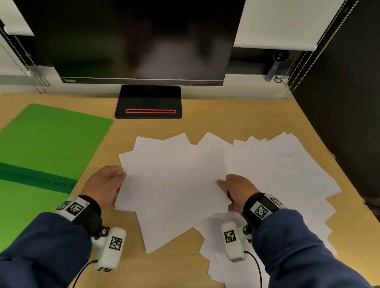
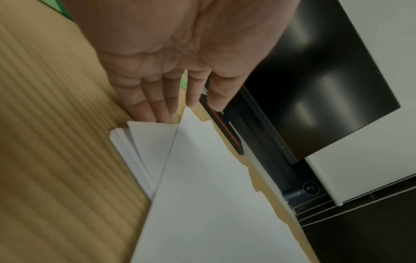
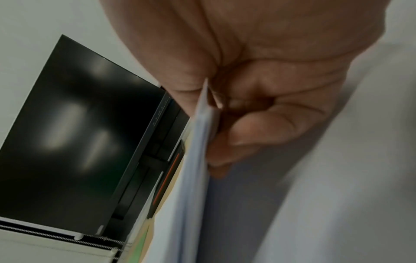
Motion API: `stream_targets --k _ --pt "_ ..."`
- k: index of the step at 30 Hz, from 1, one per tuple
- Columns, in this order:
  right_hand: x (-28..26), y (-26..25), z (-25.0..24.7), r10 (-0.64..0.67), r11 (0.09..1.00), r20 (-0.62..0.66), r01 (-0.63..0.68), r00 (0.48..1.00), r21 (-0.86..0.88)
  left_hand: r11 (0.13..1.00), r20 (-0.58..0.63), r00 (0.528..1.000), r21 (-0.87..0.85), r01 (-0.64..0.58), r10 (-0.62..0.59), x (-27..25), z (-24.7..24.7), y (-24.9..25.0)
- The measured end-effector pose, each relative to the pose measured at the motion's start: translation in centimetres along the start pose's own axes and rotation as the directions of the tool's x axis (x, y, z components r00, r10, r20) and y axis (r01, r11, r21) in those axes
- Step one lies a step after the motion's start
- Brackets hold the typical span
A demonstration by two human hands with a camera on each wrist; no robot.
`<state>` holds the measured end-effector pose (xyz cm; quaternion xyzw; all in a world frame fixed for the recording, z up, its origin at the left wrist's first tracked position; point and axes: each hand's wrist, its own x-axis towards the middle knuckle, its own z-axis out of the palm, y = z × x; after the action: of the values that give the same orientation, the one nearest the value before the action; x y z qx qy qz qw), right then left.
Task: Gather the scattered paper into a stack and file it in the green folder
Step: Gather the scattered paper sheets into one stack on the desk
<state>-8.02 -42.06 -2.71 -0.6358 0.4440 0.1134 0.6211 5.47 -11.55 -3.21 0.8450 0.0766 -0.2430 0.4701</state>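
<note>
On the counter (image 1: 113, 272), paper (image 1: 173, 188) lies fanned beside the open green folder (image 1: 45, 135). The left hand (image 1: 103, 185) is flat at its edge; the right hand (image 1: 238, 189) pinches some sheets. Best to sweep both inward, then square the edges.

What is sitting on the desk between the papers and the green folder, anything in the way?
Nothing visible: only bare desk separates the papers from the open green folder. The left hand sits at the papers' folder-side edge.

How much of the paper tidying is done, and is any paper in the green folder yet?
Early on. Done: the green folder lies open on the desk, with no paper in it. In hand: the left hand pushes straight fingers against one edge of a middle bunch of sheets, while the right hand grips the other edge. Left: many loose sheets lie fanned out to the right, unstacked; nothing is filed.
</note>
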Motion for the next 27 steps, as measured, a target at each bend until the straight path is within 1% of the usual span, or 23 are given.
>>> stream_targets --k 1,3,4,5,6,7,8,9,10,11,13,15,17,18,19,20,22,23,24,25,27 --pt "0.0 0.4 0.2 -0.012 1.000 0.007 0.012 1.000 0.005 1.000 -0.026 1.000 0.019 -0.016 0.016 -0.8 0.0 0.1" --pt "0.0 1.3 0.2 -0.027 0.998 0.009 0.026 1.000 0.058 0.996 -0.143 0.989 0.079 -0.033 0.044 -2.4 -0.1 -0.1" --pt "-0.2 1.8 0.3 -0.022 0.995 0.003 0.022 1.000 0.096 0.997 -0.184 0.982 0.072 -0.023 0.036 -3.3 0.0 -0.5" --pt "-0.6 2.3 0.4 -0.013 0.987 0.009 0.011 1.000 0.163 0.999 -0.182 0.983 0.034 0.008 -0.002 -4.2 0.1 -0.9" --pt "-0.9 2.7 0.5 0.017 0.967 0.043 -0.027 0.999 0.254 0.997 -0.136 0.988 -0.045 0.066 -0.072 -5.1 0.5 -1.3" --pt "-1.4 3.2 0.8 0.045 0.928 0.104 -0.080 0.994 0.364 0.978 -0.050 0.986 -0.148 0.148 -0.157 -5.7 1.0 -1.8" --pt "-1.8 3.8 1.1 0.044 0.892 0.173 -0.117 0.984 0.437 0.937 0.042 0.971 -0.255 0.239 -0.236 -6.1 1.5 -2.1" --pt "-2.2 4.2 1.4 0.045 0.879 0.221 -0.144 0.974 0.454 0.892 0.113 0.951 -0.329 0.310 -0.289 -6.3 2.1 -2.5" --pt "-2.4 4.5 1.8 0.048 0.874 0.263 -0.168 0.964 0.455 0.853 0.161 0.937 -0.390 0.348 -0.309 -6.3 2.6 -2.7" --pt "-2.8 4.6 1.9 0.040 0.870 0.286 -0.174 0.957 0.461 0.823 0.179 0.935 -0.445 0.354 -0.306 -6.3 2.9 -2.9" --pt "-2.8 5.0 2.2 0.055 0.856 0.289 -0.194 0.956 0.478 0.773 0.173 0.939 -0.535 0.342 -0.296 -6.0 3.5 -2.9" --pt "-3.0 5.1 2.3 0.062 0.842 0.273 -0.197 0.960 0.502 0.783 0.107 0.944 -0.533 0.320 -0.313 -6.1 3.9 -2.7" --pt "-3.5 5.3 2.4 0.051 0.789 0.254 -0.195 0.966 0.583 0.807 0.004 0.935 -0.504 0.308 -0.355 -6.3 4.4 -3.1" --pt "-3.8 5.2 2.4 0.050 0.765 0.251 -0.198 0.967 0.612 0.798 -0.015 0.927 -0.514 0.315 -0.376 -6.5 4.8 -3.3" --pt "-4.3 5.2 2.5 0.046 0.757 0.270 -0.210 0.962 0.618 0.779 -0.006 0.921 -0.537 0.325 -0.389 -6.8 5.3 -3.4" --pt "-4.7 5.2 2.7 0.040 0.770 0.312 -0.228 0.949 0.596 0.748 0.016 0.920 -0.577 0.328 -0.391 -7.3 6.1 -3.3" --pt "-5.6 5.2 3.0 0.038 0.864 0.406 -0.234 0.913 0.446 0.677 0.067 0.933 -0.671 0.304 -0.353 -8.1 7.8 -2.5" --pt "-5.9 5.4 3.0 0.033 0.904 0.447 -0.217 0.894 0.367 0.671 0.074 0.945 -0.687 0.280 -0.319 -8.4 8.6 -2.0" --pt "-6.0 5.5 2.9 0.023 0.924 0.479 -0.202 0.877 0.325 0.678 0.068 0.955 -0.690 0.253 -0.287 -8.6 9.2 -1.5" --pt "-5.7 5.6 2.6 0.013 0.927 0.480 -0.191 0.877 0.324 0.690 0.051 0.961 -0.686 0.230 -0.270 -8.6 9.5 -1.2" --pt "-4.6 5.3 1.3 -0.003 0.871 0.417 -0.203 0.909 0.448 0.723 0.032 0.966 -0.657 0.213 -0.255 -8.3 9.1 -0.9"
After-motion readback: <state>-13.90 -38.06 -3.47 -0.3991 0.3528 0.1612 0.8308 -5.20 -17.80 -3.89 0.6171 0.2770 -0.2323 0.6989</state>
